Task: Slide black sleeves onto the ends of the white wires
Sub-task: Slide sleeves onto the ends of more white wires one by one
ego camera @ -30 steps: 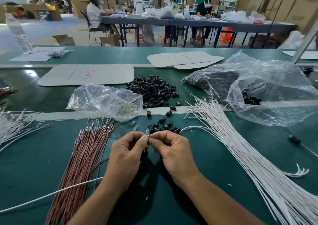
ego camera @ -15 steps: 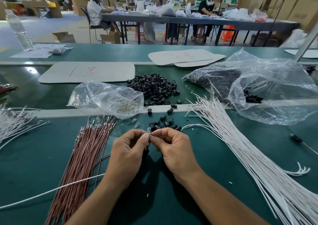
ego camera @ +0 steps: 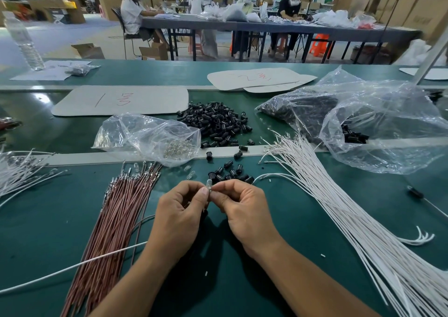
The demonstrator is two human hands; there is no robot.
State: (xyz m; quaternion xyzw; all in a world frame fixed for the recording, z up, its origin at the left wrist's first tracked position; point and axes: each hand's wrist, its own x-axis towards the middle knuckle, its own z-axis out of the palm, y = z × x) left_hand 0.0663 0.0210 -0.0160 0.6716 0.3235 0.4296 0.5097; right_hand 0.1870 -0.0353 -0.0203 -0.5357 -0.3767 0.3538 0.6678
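My left hand (ego camera: 180, 213) and my right hand (ego camera: 242, 210) meet fingertip to fingertip over the green table, pinching a small clear bulb (ego camera: 209, 184) between them. A white wire (ego camera: 72, 267) runs from under my left hand off to the lower left; its end is hidden in my fingers. Loose black sleeves (ego camera: 229, 172) lie just beyond my hands, with a larger heap of black sleeves (ego camera: 214, 120) farther back. A thick bundle of white wires (ego camera: 351, 210) fans along the right side.
A bundle of brown wires (ego camera: 116, 217) lies left of my hands. A clear bag of small bulbs (ego camera: 150, 138) sits behind it, and a big plastic bag with black sleeves (ego camera: 378, 122) is at the right. More white wires (ego camera: 19, 173) lie far left. People work at a distant table.
My hands stay pressed together at the same spot, with only slight finger shifts around the bulb. The view has tilted a little.
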